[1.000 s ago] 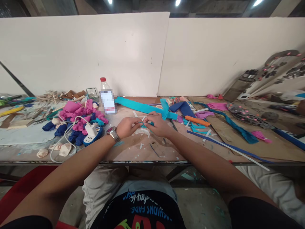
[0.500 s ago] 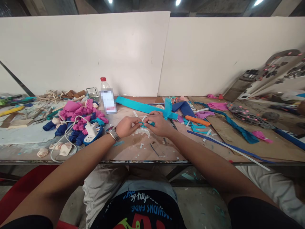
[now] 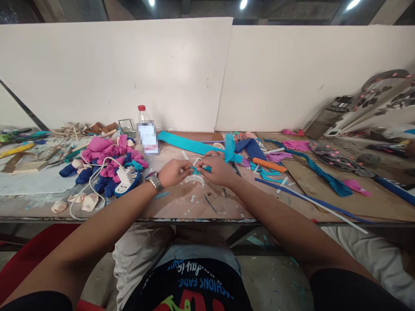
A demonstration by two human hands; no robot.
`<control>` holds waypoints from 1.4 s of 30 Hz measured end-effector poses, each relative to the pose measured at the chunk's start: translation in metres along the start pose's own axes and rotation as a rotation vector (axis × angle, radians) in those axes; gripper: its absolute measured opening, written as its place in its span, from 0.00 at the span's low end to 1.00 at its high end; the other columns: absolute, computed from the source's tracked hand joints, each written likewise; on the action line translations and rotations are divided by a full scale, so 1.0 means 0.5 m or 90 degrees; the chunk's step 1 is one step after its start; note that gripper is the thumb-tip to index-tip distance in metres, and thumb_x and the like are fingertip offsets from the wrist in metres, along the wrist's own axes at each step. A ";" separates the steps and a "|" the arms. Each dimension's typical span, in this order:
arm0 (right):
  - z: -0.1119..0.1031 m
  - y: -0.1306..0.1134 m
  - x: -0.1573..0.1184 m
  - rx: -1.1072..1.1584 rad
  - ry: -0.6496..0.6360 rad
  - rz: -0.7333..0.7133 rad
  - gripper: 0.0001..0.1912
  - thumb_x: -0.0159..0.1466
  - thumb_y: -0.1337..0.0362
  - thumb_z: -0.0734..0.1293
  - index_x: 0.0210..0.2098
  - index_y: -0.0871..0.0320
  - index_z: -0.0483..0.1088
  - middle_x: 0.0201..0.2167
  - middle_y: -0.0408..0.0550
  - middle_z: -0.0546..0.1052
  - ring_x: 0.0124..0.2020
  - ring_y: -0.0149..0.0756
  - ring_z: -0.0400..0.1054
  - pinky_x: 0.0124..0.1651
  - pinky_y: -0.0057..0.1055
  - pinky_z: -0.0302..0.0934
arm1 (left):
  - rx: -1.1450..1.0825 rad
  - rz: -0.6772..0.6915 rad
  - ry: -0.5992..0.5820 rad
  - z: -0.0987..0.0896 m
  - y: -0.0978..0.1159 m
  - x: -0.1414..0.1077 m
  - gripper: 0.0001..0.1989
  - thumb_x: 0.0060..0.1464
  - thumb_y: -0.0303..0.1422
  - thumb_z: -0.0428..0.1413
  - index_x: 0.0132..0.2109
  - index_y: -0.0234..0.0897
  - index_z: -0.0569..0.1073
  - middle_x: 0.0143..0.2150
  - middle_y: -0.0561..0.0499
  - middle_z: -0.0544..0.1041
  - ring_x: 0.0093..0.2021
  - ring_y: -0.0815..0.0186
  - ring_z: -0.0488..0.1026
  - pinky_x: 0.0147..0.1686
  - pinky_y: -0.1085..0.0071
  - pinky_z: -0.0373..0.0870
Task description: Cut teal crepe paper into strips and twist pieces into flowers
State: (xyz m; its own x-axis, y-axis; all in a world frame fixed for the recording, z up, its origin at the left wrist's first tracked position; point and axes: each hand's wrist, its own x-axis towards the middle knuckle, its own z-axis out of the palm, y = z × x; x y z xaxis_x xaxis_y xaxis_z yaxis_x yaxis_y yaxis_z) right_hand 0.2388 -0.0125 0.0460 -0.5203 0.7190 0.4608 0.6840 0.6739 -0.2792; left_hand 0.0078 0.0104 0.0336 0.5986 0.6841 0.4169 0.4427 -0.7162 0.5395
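Over the middle of the table, a small piece of turquoise crepe paper (image 3: 196,171) is pinched between my two hands. My left hand (image 3: 175,172), with a metal watch (image 3: 153,181) at the wrist, grips its left end with thumb and forefinger. On the other end my right hand (image 3: 218,168) is closed, with part of the paper showing past the fingers. A white curved mark or scrap (image 3: 196,179) lies just below the fingertips. Behind the hands stretches a long turquoise crepe paper strip (image 3: 184,143).
To the left are pink and blue paper flowers (image 3: 103,151), a power strip (image 3: 125,188) with a white charger, and a bottle (image 3: 142,113) behind a phone (image 3: 147,137). An orange utility knife (image 3: 269,164), a dark blue strip (image 3: 251,149) and cardboard (image 3: 308,190) lie to the right.
The fingers have shifted slightly on the turquoise paper, and more of it shows between them. Both hands stay in nearly the same place; the view has tilted a little.
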 end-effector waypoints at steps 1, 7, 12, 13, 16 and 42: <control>0.001 0.000 0.000 -0.006 0.007 0.001 0.09 0.70 0.60 0.66 0.39 0.53 0.78 0.41 0.48 0.84 0.55 0.51 0.65 0.56 0.47 0.45 | -0.003 -0.006 -0.001 0.001 -0.001 0.000 0.13 0.65 0.40 0.56 0.36 0.37 0.79 0.31 0.51 0.83 0.31 0.66 0.77 0.36 0.71 0.68; 0.000 0.001 -0.002 -0.034 0.011 -0.015 0.10 0.71 0.61 0.65 0.41 0.53 0.79 0.43 0.49 0.84 0.55 0.52 0.64 0.56 0.47 0.45 | -0.030 -0.055 -0.041 0.009 -0.005 0.001 0.14 0.65 0.41 0.55 0.36 0.37 0.78 0.33 0.51 0.84 0.31 0.66 0.77 0.36 0.70 0.68; -0.003 -0.003 -0.003 -0.041 0.013 -0.022 0.09 0.71 0.61 0.65 0.41 0.54 0.78 0.43 0.48 0.84 0.55 0.50 0.65 0.56 0.47 0.44 | -0.066 -0.057 -0.058 0.009 -0.005 -0.001 0.16 0.65 0.42 0.54 0.36 0.37 0.78 0.35 0.50 0.84 0.31 0.66 0.77 0.35 0.70 0.69; -0.003 -0.004 -0.003 -0.040 0.011 -0.025 0.09 0.71 0.60 0.66 0.41 0.53 0.78 0.43 0.48 0.84 0.55 0.50 0.66 0.56 0.47 0.44 | -0.068 -0.051 -0.057 0.009 -0.004 -0.001 0.16 0.66 0.42 0.53 0.36 0.37 0.78 0.35 0.49 0.84 0.31 0.66 0.77 0.35 0.70 0.70; -0.001 -0.005 -0.003 -0.028 0.006 -0.038 0.11 0.71 0.56 0.65 0.41 0.53 0.79 0.41 0.49 0.84 0.53 0.49 0.68 0.56 0.46 0.45 | -0.097 -0.046 -0.063 0.012 -0.004 -0.001 0.18 0.66 0.44 0.53 0.36 0.37 0.78 0.35 0.48 0.84 0.33 0.65 0.79 0.36 0.70 0.72; 0.009 -0.003 -0.005 -0.055 0.065 -0.042 0.11 0.71 0.56 0.66 0.38 0.51 0.79 0.40 0.48 0.84 0.53 0.50 0.66 0.57 0.48 0.46 | -0.147 -0.052 0.022 0.017 -0.007 -0.001 0.19 0.66 0.47 0.55 0.40 0.36 0.79 0.36 0.47 0.85 0.36 0.63 0.81 0.38 0.69 0.73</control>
State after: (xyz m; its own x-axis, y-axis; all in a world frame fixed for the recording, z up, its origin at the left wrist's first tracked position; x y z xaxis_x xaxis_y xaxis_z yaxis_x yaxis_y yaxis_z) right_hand 0.2368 -0.0145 0.0414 -0.5137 0.6491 0.5610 0.6935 0.6991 -0.1739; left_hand 0.0118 0.0112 0.0253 0.5418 0.7456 0.3881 0.3224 -0.6108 0.7232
